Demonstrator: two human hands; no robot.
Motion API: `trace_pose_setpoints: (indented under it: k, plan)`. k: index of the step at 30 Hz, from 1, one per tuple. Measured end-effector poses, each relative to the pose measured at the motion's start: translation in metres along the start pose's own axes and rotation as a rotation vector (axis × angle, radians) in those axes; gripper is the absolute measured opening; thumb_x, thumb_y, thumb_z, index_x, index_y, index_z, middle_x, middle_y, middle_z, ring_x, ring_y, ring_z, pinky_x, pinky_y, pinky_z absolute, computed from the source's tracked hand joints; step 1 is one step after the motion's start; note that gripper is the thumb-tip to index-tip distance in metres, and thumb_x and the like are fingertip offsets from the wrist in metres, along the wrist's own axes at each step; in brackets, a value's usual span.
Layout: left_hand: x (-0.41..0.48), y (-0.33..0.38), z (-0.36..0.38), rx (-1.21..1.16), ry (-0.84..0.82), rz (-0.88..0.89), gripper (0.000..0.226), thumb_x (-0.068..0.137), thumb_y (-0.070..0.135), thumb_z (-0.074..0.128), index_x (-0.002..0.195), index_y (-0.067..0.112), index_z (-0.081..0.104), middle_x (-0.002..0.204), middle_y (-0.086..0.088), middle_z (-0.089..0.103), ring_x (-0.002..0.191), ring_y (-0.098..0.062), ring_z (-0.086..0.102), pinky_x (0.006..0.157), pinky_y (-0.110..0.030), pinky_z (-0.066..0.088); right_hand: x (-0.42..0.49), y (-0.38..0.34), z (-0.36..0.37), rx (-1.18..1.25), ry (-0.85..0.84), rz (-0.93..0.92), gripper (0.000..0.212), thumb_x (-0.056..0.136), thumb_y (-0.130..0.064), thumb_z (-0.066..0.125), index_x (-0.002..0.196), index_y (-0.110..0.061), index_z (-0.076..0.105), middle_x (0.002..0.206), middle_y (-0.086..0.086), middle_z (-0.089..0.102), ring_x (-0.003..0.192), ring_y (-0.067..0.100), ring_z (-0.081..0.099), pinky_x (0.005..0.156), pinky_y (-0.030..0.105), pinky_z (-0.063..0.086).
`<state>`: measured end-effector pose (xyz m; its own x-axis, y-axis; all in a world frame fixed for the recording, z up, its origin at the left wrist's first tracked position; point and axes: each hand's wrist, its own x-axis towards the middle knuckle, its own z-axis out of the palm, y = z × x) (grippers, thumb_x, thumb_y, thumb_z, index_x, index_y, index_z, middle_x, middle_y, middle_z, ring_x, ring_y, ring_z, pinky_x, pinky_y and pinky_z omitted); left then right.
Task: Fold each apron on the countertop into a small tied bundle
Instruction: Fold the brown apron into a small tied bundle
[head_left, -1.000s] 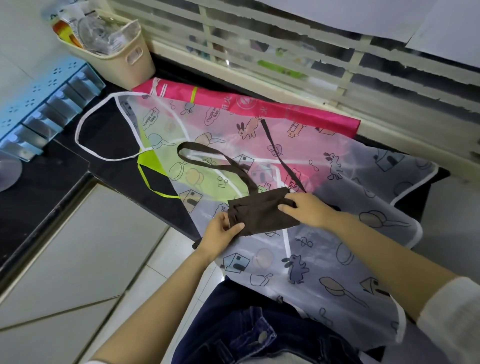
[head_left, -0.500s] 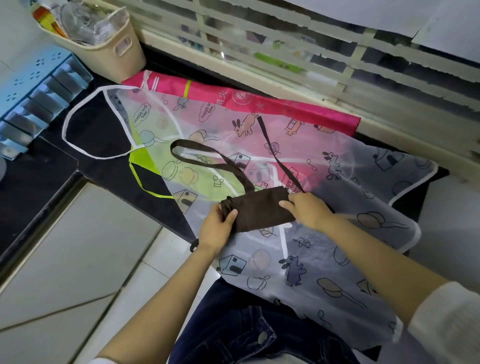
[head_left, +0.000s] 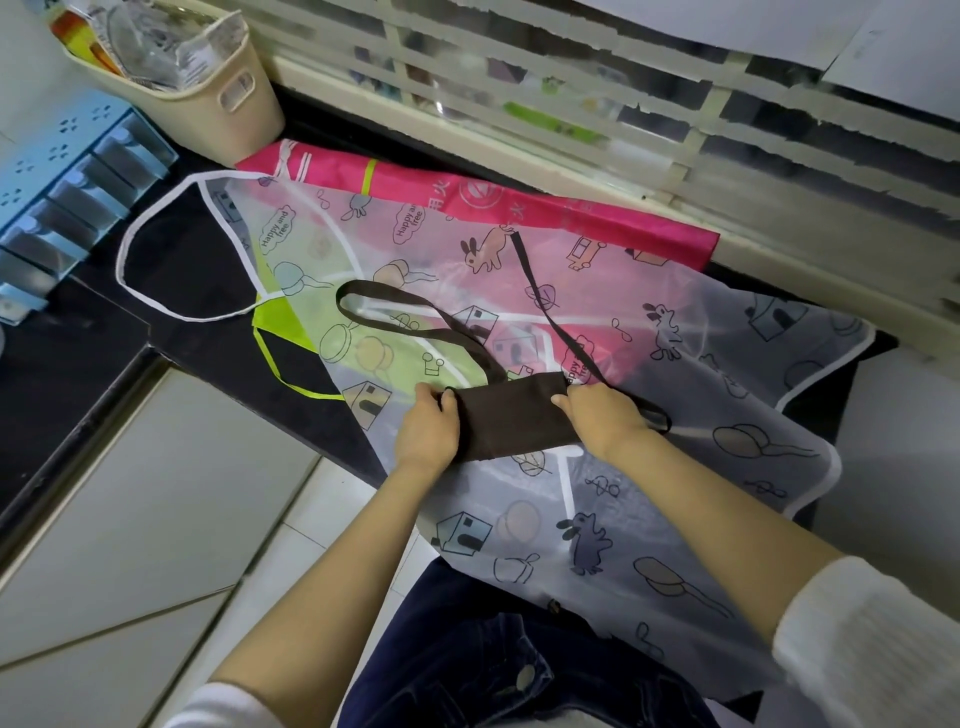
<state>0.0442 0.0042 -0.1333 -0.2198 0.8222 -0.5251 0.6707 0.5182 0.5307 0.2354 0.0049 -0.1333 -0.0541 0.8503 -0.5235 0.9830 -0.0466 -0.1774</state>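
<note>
A brown apron (head_left: 511, 418) lies folded into a small flat rectangle on top of a translucent apron printed with cartoons (head_left: 649, 467). Its neck loop (head_left: 400, 312) and a long tie strap (head_left: 545, 306) trail away towards the window. My left hand (head_left: 428, 431) grips the left end of the brown fold. My right hand (head_left: 602, 415) holds the right end, its fingers curled at the fold's top corner. Beneath the translucent apron lie a pink apron (head_left: 519, 200) and a lime-green one (head_left: 275, 322).
The black countertop (head_left: 78, 374) ends just left of my hands, with a tiled floor below. A beige basket (head_left: 208, 88) stuffed with plastic stands at the back left, next to a blue rack (head_left: 62, 187). A slatted window runs along the back. The translucent apron hangs over the counter edge.
The brown apron has gone from a loose bunch to a flatter, wider rectangle. My two hands have moved apart to its ends.
</note>
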Motion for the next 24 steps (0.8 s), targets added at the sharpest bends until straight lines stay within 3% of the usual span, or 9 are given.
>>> trace_pose_setpoints:
  k: [3,6,10,13,15,17,19,20,24]
  plan:
    - [-0.012,0.000,0.002,-0.033,0.066,0.085,0.033,0.094,0.040,0.050,0.106,0.013,0.035,0.106,-0.006,0.054,0.093,-0.029,0.054,0.073,-0.032,0.036,0.001,-0.002,-0.002,-0.013,-0.014,0.024,0.043,0.104,-0.031,0.029,0.111,0.000,0.057,0.110,0.019,0.064,0.103,0.035,0.061,0.080,0.039,0.047]
    - [-0.013,0.001,0.000,0.110,0.148,0.183,0.042,0.085,0.037,0.063,0.104,0.013,0.035,0.102,0.000,0.040,0.085,-0.024,0.049,0.067,-0.033,0.040,0.000,-0.004,-0.002,-0.022,-0.014,0.025,0.042,0.104,-0.030,0.029,0.112,0.000,0.057,0.111,0.019,0.064,0.103,0.034,0.061,0.080,0.038,0.047]
    - [0.006,0.004,-0.007,0.071,0.082,0.150,0.026,0.087,0.017,0.055,0.099,0.011,0.033,0.094,-0.012,0.055,0.076,-0.028,0.049,0.061,-0.031,0.035,-0.001,-0.006,-0.006,-0.049,-0.046,0.020,0.038,0.105,-0.024,0.027,0.121,-0.003,0.054,0.116,0.017,0.062,0.105,0.033,0.060,0.082,0.037,0.048]
    - [0.008,0.004,-0.012,0.004,0.072,0.115,0.018,0.088,0.005,0.050,0.101,0.006,0.038,0.101,-0.018,0.057,0.078,-0.028,0.048,0.063,-0.033,0.036,0.000,-0.006,-0.008,-0.039,-0.055,0.016,0.041,0.104,-0.027,0.028,0.114,0.000,0.056,0.113,0.019,0.063,0.105,0.034,0.061,0.083,0.037,0.048]
    - [0.002,0.005,-0.012,0.109,0.201,0.304,0.021,0.085,-0.003,0.047,0.106,0.001,0.046,0.109,-0.017,0.051,0.085,-0.030,0.048,0.069,-0.036,0.038,0.001,-0.006,-0.008,-0.025,-0.051,0.026,0.041,0.104,-0.028,0.028,0.113,0.001,0.057,0.113,0.019,0.063,0.104,0.033,0.061,0.082,0.037,0.048]
    - [-0.007,0.005,-0.005,0.277,0.270,0.627,0.028,0.080,-0.005,0.052,0.108,-0.001,0.054,0.115,-0.019,0.053,0.098,-0.036,0.052,0.082,-0.038,0.040,0.002,-0.006,-0.007,-0.027,-0.063,0.037,0.040,0.104,-0.026,0.028,0.119,-0.001,0.056,0.115,0.018,0.062,0.105,0.033,0.061,0.083,0.036,0.048]
    - [-0.016,-0.001,0.012,0.460,0.187,0.843,0.040,0.082,0.009,0.056,0.121,0.001,0.055,0.134,-0.021,0.048,0.122,-0.039,0.047,0.104,-0.042,0.036,0.003,-0.005,-0.006,-0.025,-0.059,0.041,0.039,0.104,-0.026,0.028,0.122,-0.003,0.055,0.117,0.018,0.061,0.106,0.033,0.060,0.085,0.036,0.047]
    - [-0.018,-0.006,0.021,0.562,0.143,0.865,0.047,0.086,0.021,0.052,0.129,0.002,0.051,0.142,-0.021,0.042,0.131,-0.039,0.040,0.110,-0.045,0.031,0.004,-0.004,-0.007,-0.002,-0.061,0.049,0.040,0.104,-0.028,0.029,0.119,-0.002,0.056,0.115,0.019,0.062,0.106,0.034,0.060,0.085,0.037,0.047]
    - [-0.009,-0.026,0.039,0.809,0.001,0.758,0.067,0.093,0.048,0.023,0.142,0.005,0.039,0.147,-0.021,0.036,0.135,-0.037,0.037,0.110,-0.050,0.023,0.001,-0.003,-0.003,0.066,-0.039,0.067,0.043,0.103,-0.033,0.033,0.109,0.001,0.059,0.108,0.021,0.064,0.101,0.035,0.061,0.080,0.037,0.047]
